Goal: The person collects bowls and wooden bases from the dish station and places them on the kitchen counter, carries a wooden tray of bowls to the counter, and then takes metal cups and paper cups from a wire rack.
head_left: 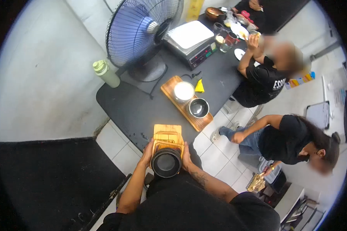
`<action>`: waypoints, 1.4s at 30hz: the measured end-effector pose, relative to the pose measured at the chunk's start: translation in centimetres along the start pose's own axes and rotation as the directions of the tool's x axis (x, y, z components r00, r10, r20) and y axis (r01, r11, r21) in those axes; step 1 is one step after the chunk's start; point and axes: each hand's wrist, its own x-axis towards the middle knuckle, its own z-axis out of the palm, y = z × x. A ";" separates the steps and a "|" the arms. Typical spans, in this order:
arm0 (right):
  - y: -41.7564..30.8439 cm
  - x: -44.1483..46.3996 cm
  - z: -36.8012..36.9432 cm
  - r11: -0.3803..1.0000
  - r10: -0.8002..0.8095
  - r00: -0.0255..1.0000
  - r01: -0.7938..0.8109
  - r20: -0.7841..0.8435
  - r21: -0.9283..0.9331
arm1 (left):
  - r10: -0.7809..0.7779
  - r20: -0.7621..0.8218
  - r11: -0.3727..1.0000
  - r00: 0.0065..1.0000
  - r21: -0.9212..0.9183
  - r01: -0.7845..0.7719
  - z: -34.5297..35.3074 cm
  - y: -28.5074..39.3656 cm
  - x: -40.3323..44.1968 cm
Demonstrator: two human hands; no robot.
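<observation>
Left hand and right hand clasp wooden tray stack between them, long axis pointing forward toward counter.

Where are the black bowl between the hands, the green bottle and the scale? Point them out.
Black bowl (166, 163): head view, inside bottom.
Green bottle (110, 78): head view, body.
Scale (191, 37): head view, white top.

Held between my left hand and right hand, a stack of pale, striped-grain wooden trays, the upper ones rimmed with rounded corners, lies layered in steps. A round black bowl, its mouth toward my view, covers the end nearest my body, its grayish inside showing.
</observation>
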 end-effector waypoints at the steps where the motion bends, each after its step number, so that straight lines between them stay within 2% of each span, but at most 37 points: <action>1: -0.7 -0.9 0.5 0.998 -0.043 0.999 0.042 0.022 0.049 | 0.003 -0.003 1.000 1.000 0.030 -0.003 0.1 0.4 0.1; 3: -0.8 -1.8 0.9 0.988 -0.095 0.995 0.091 0.028 0.123 | 0.002 0.047 1.000 0.999 0.024 -0.003 0.1 0.1 0.0; 6: -0.5 -1.3 0.1 0.984 -0.152 0.988 0.153 -0.014 0.095 | -0.006 0.114 1.000 0.993 0.012 0.005 -0.5 -0.8 1.1; 8: 0.2 -0.9 -0.5 0.988 -0.140 0.990 0.141 -0.027 0.064 | 0.009 0.040 0.996 0.999 0.094 -0.013 -0.5 -1.4 1.6; 9: 0.5 -0.4 -0.7 1.000 -0.019 0.978 0.021 -0.206 0.011 | -0.001 0.044 0.994 0.999 0.106 -0.004 -0.8 -1.6 1.9; 10: 1.3 0.1 -1.3 1.000 -0.008 0.977 0.012 -0.214 0.020 | 0.007 0.039 0.984 0.999 0.179 -0.014 -0.5 -1.4 1.9; 12: 3.1 1.0 -2.8 0.980 -0.187 0.981 0.182 0.054 0.080 | 0.025 0.013 0.952 1.000 0.306 -0.027 -0.1 -0.9 1.5; 13: 1.2 -1.4 -2.3 0.989 -0.064 0.996 0.055 0.064 0.135 | -0.003 -0.018 0.954 1.000 0.301 0.008 -0.3 -0.5 0.0; 14: 2.4 -0.6 -3.0 0.969 -0.096 0.970 0.040 0.221 0.244 | -0.029 -0.025 0.958 0.999 0.285 0.035 0.0 1.0 -2.4; 15: 2.1 -1.2 -3.2 0.963 -0.044 0.962 -0.030 0.270 0.267 | -0.049 -0.027 0.961 0.998 0.272 0.054 0.9 2.9 -4.7; 16: 2.4 -0.7 -3.4 0.969 -0.016 0.965 -0.050 0.261 0.242 | -0.053 -0.018 0.964 0.998 0.260 0.056 1.5 4.3 -6.3; 17: 2.4 -0.6 -3.2 0.959 -0.053 0.956 -0.032 0.289 0.283 | 0.040 0.047 0.970 0.998 0.240 -0.050 1.4 4.5 -7.7; 18: 2.8 -0.9 -2.9 0.944 -0.089 0.946 -0.020 0.313 0.329 | 0.036 0.036 0.967 0.999 0.249 -0.044 1.8 5.6 -9.5; 19: 3.2 -1.3 -2.7 0.940 -0.079 0.946 -0.035 0.315 0.340 | 0.041 0.186 0.905 0.982 0.410 -0.115 2.5 6.7 -11.8; 21: 2.6 -2.0 -2.3 0.943 -0.040 0.966 -0.048 0.255 0.330 | 0.063 0.408 0.736 0.911 0.598 -0.318 2.7 6.1 -12.7; 22: 2.7 -2.3 -2.3 0.940 -0.040 0.964 -0.053 0.263 0.337 | 0.063 0.402 0.729 0.913 0.606 -0.317 2.9 5.5 -13.0; 23: 2.5 -2.5 -2.3 0.945 -0.088 0.960 -0.005 0.267 0.327 | 0.029 0.361 0.751 0.932 0.607 -0.259 3.3 5.1 -13.0; 26: 2.9 -2.0 -2.5 0.934 -0.193 0.951 0.103 0.240 0.343 | 0.004 0.322 0.742 0.947 0.634 -0.219 4.2 5.3 -12.9; 28: 4.2 -0.6 -3.5 0.917 -0.199 0.951 0.095 0.237 0.387 | -0.065 0.312 0.812 0.948 0.569 -0.131 4.5 5.1 -12.8; 30: 5.7 1.0 -4.8 0.916 -0.233 0.953 0.148 0.195 0.372 | -0.052 0.321 0.786 0.946 0.598 -0.159 5.2 5.3 -12.8; 32: 5.5 -0.4 -4.4 0.949 -0.224 0.974 0.209 0.038 0.235 | -0.133 0.244 0.791 0.961 0.610 -0.046 5.9 5.8 -13.2; 34: 5.4 -0.8 -4.1 0.930 -0.253 0.967 0.232 0.039 0.283 | -0.105 0.291 0.821 0.951 0.565 -0.082 4.6 4.2 -11.9; 36: 5.1 -1.0 -4.5 0.876 -0.111 0.985 0.033 0.135 0.482 | -0.108 0.319 0.798 0.941 0.593 -0.109 5.1 4.1 -11.7; 37: 5.1 -1.0 -4.8 0.836 -0.165 0.957 0.007 0.238 0.549 | -0.125 0.336 0.784 0.933 0.610 -0.114 5.3 4.0 -11.9; 38: 5.4 -0.9 -5.1 0.836 -0.176 0.953 0.012 0.247 0.548 | -0.112 0.339 0.782 0.934 0.610 -0.128 5.9 3.8 -12.3; 40: 5.6 -0.3 -5.7 0.849 -0.138 0.949 -0.034 0.283 0.528 | -0.152 0.241 0.812 0.959 0.584 -0.018 7.0 3.7 -12.9; 42: 6.2 -0.1 -6.4 0.821 -0.132 0.936 -0.082 0.327 0.566 | -0.158 0.276 0.806 0.948 0.590 -0.037 6.9 3.5 -12.6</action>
